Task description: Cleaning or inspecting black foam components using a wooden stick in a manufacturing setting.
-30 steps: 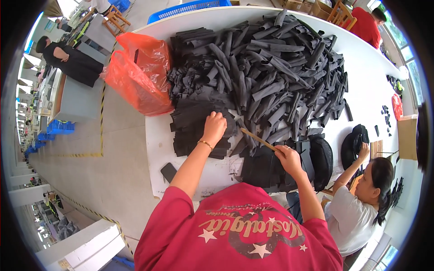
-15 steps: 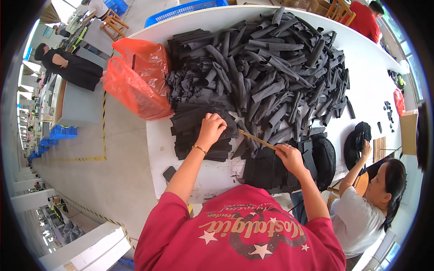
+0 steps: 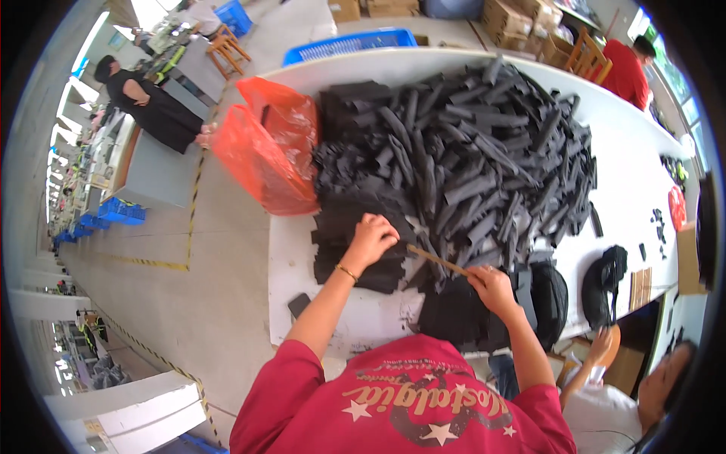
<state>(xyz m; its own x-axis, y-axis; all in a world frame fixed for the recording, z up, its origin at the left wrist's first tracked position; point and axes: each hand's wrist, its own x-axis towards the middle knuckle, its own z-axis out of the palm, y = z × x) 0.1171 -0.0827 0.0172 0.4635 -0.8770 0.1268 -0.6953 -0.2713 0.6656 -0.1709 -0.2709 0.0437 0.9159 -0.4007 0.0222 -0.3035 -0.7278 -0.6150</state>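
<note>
Stick (image 3: 439, 260): thin, flat, tan; near end in the right hand (image 3: 491, 289), shaft running out leftward and away, far tip just short of the left hand (image 3: 376, 236).
Right hand, grip: fingers and thumb closed around the stick.
Left hand, grip: fingers curled, fingertips drawn close to the thumb; whether anything is pinched between them cannot be told.
Flat black pieces (image 3: 340, 234): layered stack, beneath and left of the left hand; contact cannot be told.
Dark panels (image 3: 452, 314): lying just on the near side of the right hand, partly covered by the forearm and shirt.
Rolled black pieces (image 3: 491, 151): large loose heap, beyond both hands, nearest rolls close to the stick.
Black rounded item (image 3: 550, 303): right of the right hand, near.
Phone (image 3: 299, 305): dark, nearer the person than the left hand, to its left, near the table's left edge.
Red plastic bag (image 3: 265, 151): beyond and left of the left hand, at the same edge.
White table (image 3: 631, 174): near edge at the person's body; far edge beyond the heap; open room widest far to the right of the right hand, with a narrow strip around the phone.
Co-worker's hand (image 3: 603, 344): right and nearer than the right hand, well apart.
</note>
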